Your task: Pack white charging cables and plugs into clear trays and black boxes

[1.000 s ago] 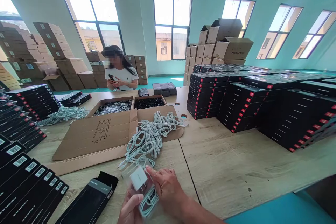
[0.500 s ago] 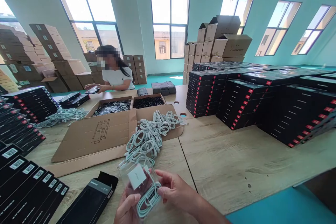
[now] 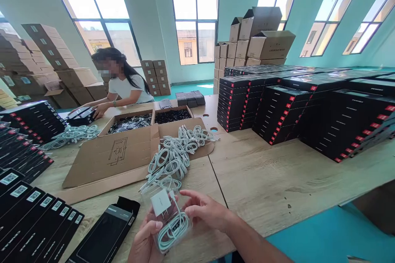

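Note:
My left hand (image 3: 148,232) is closed on a clear plastic tray (image 3: 189,232), its thumb over the near left edge. In the tray sit a white wall charger (image 3: 161,202) with its prongs showing and a coiled white charging cable (image 3: 173,230). My right hand (image 3: 205,209) is at the tray's right side, fingers apart and the thumb close to the coil; whether it touches is unclear. Beyond the tray lies a heap of white cables (image 3: 173,160). To the left, a black box (image 3: 106,230) lies with its end flap up.
Black boxes (image 3: 31,213) stand in a row at left, with tall stacks (image 3: 333,127) at right. A flattened cardboard flap (image 3: 101,164) leads to an open carton (image 3: 129,125) of small parts. Across the table a person (image 3: 123,82) handles black boxes.
My right hand's fingers have spread and shifted slightly up along the tray's edge. The tray stays in my left hand. The co-worker has leaned left, hands now on a black box.

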Demonstrator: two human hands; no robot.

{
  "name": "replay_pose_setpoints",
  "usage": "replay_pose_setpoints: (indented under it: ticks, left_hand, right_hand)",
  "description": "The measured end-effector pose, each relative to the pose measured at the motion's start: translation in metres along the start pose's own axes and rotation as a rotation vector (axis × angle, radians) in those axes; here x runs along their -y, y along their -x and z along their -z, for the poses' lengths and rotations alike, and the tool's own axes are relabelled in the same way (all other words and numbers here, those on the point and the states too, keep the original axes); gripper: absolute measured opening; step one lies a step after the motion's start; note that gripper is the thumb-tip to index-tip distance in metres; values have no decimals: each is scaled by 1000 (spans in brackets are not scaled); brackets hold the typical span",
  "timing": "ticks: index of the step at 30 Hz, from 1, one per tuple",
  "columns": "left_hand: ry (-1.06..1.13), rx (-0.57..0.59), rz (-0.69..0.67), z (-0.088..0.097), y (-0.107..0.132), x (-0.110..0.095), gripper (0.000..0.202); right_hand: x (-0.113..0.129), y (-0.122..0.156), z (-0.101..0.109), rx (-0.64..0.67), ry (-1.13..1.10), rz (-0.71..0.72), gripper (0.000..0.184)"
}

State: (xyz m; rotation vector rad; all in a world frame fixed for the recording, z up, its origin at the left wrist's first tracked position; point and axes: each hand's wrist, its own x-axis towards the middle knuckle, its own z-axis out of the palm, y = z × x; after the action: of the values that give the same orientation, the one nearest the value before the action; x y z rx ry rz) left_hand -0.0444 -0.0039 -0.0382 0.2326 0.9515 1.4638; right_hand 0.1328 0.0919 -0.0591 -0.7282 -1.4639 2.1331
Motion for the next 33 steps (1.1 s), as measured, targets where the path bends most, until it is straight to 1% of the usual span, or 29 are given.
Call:
replay_pose_setpoints:
  ticks: [3, 5, 7, 9, 10, 11, 12, 14, 16, 17, 18, 19, 20, 21, 22, 23, 24, 25, 27, 30, 33]
  left_hand:
    - [-27, -7, 12, -8, 4, 0, 89]
    - [-44, 22, 44, -16, 7, 3, 88]
    - [-101, 90, 82, -23, 9, 7, 84]
    - [-194, 167, 91, -27, 9, 10, 78]
    - [-237, 185, 70, -26, 8, 11, 74]
    - [-283, 178, 30, -24, 6, 9, 70]
    - [-338, 140, -39, -19, 3, 4, 67]
    - [-518, -20, -262, -5, -2, -15, 65]
    - [-847, -226, -542, 15, -4, -44, 59]
    - [-1070, -306, -655, 26, -4, -60, 55]
    - [-1312, -366, -716, 36, -4, -76, 54]
    - [-1525, -425, -726, 46, -4, -91, 56]
    - [-1698, -479, -669, 55, -4, -104, 60]
    - [-1825, -498, -581, 62, -4, -113, 64]
    - [-1904, -490, -482, 67, -5, -120, 68]
    - [-1939, -460, -396, 70, -5, -124, 70]
    - [-1944, -412, -344, 70, -6, -126, 70]
    - [-1929, -360, -328, 68, -5, -125, 68]
    - [-1880, -295, -367, 59, -3, -119, 66]
    - [-1779, -219, -486, 37, 4, -103, 64]
    - [-1682, -165, -602, 16, 12, -88, 52]
  right_hand:
    - [10, -4, 7, -114, -91, 51, 77]
    - [17, -8, 7, -151, -126, 99, 77]
    - [23, -12, 6, -128, -142, 131, 74]
    - [26, -14, 6, -73, -137, 122, 67]
    - [25, -13, 7, -59, -140, 108, 62]
    - [24, -12, 9, -65, -154, 95, 58]
    - [22, -10, 11, -92, -186, 83, 55]
    - [17, -4, 17, -192, -299, 64, 54]
    - [12, 3, 24, -297, -427, 54, 56]
    - [11, 6, 27, -334, -478, 53, 58]
    - [10, 9, 29, -353, -516, 54, 59]
    - [9, 12, 29, -360, -542, 57, 62]
    - [10, 14, 29, -358, -562, 58, 64]
    - [11, 16, 27, -352, -583, 63, 67]
    - [13, 16, 24, -342, -606, 72, 69]
    - [15, 16, 19, -331, -630, 84, 72]
    - [18, 16, 14, -319, -653, 100, 74]
    - [21, 15, 9, -306, -673, 121, 76]
    - [29, 12, -4, -280, -700, 175, 80]
    - [40, 4, -24, -251, -734, 288, 81]
    - [48, -5, -40, -256, -740, 387, 79]
